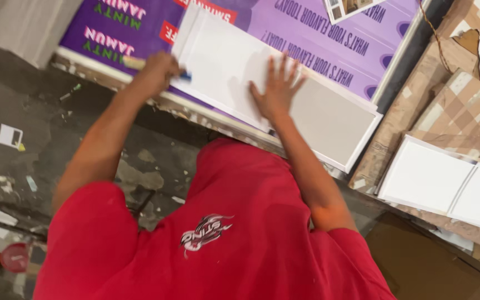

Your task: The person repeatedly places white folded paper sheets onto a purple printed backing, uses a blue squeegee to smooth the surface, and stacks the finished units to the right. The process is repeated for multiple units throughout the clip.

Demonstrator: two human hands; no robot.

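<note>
I see the flat white rectangular panel [223,61] lying on a purple printed banner [318,33], its lower-right part over a grey white-framed board [334,119]. L hand [159,69] sits at the panel's left edge, fist closed round a pale-handled tool w/ blue tip [184,76]; can't tell what kind, it's blurred. R hand [278,91] lies flat on the panel's lower-right part, all 5 fingers spread, gripping nothing. 2 more white panels [445,183] lie well apart at right, on brown cardboard [456,111].
</note>
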